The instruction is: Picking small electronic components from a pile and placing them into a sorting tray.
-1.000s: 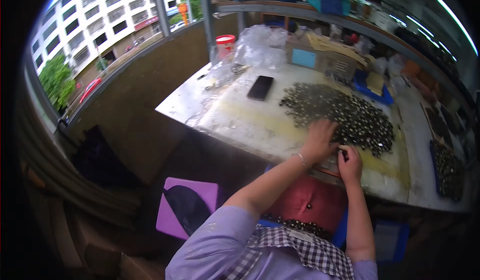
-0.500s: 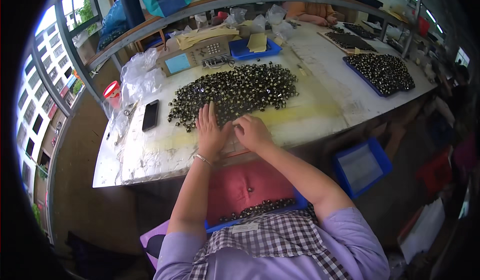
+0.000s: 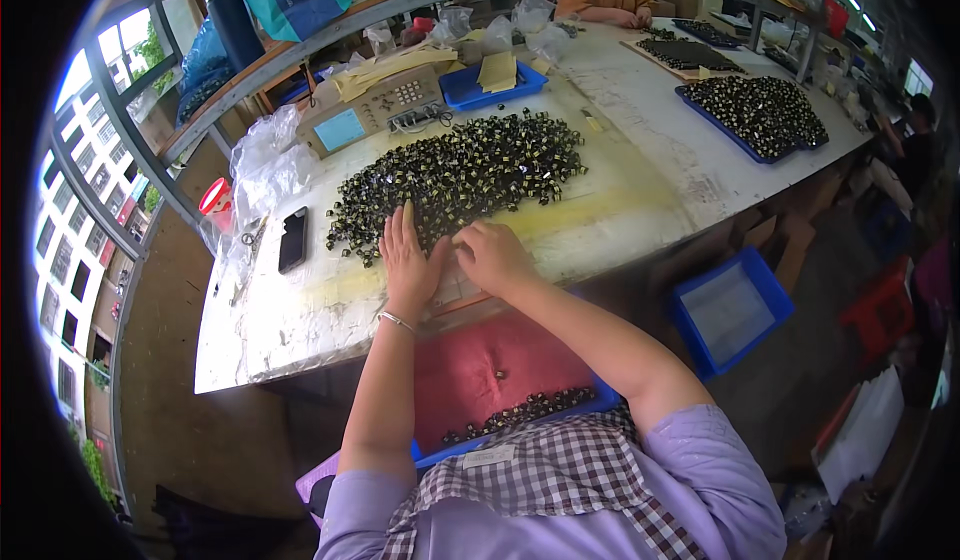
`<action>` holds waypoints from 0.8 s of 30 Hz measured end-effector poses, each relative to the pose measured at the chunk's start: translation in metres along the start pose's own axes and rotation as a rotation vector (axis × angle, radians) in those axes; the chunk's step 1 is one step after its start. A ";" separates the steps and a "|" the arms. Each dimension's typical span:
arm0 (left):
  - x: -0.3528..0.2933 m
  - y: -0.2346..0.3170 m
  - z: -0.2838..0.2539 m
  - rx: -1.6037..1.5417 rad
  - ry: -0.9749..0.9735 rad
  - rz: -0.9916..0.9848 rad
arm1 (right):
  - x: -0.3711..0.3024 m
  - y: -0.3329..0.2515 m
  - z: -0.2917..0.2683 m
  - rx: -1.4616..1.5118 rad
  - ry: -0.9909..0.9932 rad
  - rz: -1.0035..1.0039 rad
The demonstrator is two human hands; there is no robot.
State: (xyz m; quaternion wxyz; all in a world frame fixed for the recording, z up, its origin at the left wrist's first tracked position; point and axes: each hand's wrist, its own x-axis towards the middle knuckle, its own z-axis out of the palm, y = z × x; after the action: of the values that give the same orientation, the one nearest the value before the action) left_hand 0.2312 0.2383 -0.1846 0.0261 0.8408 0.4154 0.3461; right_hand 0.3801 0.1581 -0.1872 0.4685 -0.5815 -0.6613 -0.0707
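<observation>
A broad pile of small black parts with yellowish and shiny metal bits [image 3: 470, 165], perhaps small coils, lies spread on the white worktable [image 3: 640, 185]. My left hand [image 3: 409, 268] lies flat at the pile's near edge, fingers stretched out over the closest parts and thumb pointing toward the other hand. Just to its right, my right hand [image 3: 494, 259] has its fingers curled together; what they hold, if anything, is hidden. Below the table edge, a blue tray [image 3: 606, 396] with a pinkish-red lining [image 3: 465, 365] rests at my lap, with more of these parts along its near side.
Left of the pile lie a dark phone [image 3: 293, 240] and clear plastic bags [image 3: 268, 160]. Behind it stand a beige keypad instrument [image 3: 375, 110] and a blue tray [image 3: 462, 88]. Another heaped tray [image 3: 755, 120] is at right; a blue bin [image 3: 735, 310] sits lower right. A person [image 3: 600, 2] is across the table.
The whole view has shifted slightly. Both hands keep nearly the same place at the pile's near edge, the left still flat and the right still curled.
</observation>
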 end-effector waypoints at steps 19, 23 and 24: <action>-0.002 0.001 -0.005 0.000 -0.011 -0.007 | 0.000 -0.005 -0.006 0.030 -0.030 0.015; -0.005 0.005 -0.005 0.005 -0.032 -0.021 | -0.005 0.000 -0.006 0.119 -0.035 0.074; -0.001 0.012 -0.011 0.003 -0.051 0.002 | -0.004 -0.002 -0.012 0.115 -0.025 0.061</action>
State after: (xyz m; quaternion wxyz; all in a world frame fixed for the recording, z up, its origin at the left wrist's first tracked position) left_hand 0.2321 0.2264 -0.1726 0.0348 0.8499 0.4142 0.3239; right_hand 0.3842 0.1468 -0.1822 0.4946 -0.5745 -0.6521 -0.0110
